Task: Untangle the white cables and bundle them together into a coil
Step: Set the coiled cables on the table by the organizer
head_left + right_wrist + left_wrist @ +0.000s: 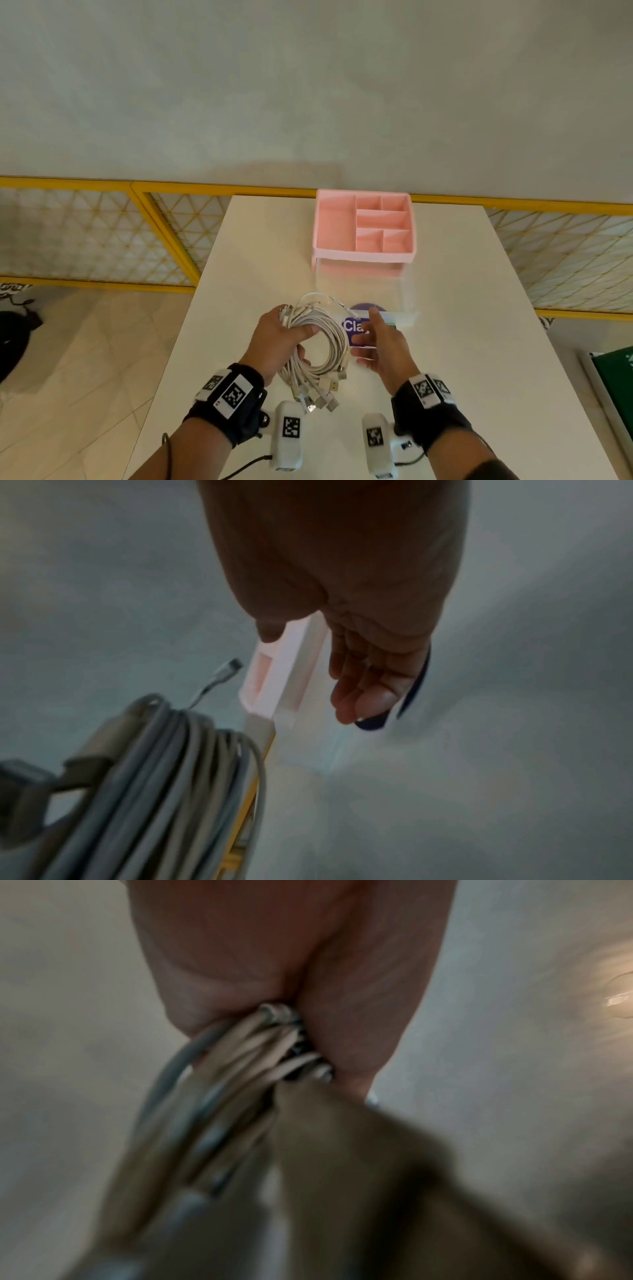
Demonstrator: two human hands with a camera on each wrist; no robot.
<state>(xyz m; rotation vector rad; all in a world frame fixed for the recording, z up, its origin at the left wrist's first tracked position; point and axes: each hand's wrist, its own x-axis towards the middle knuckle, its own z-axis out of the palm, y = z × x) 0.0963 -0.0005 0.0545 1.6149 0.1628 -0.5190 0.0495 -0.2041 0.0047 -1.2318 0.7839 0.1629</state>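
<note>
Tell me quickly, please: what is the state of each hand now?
Left hand: grips the coil of white cables.
Right hand: open, fingers straight, holding nothing.

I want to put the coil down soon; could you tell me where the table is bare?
Bare: the table right of the pink organizer, and the strip left of it. Crowded: the middle, where the left hand grips the cable coil, right hand open alongside.

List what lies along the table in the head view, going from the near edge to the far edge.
USB plug ends → coil of white cables gripped by the left hand → purple-labelled item → pink compartment organizer.
</note>
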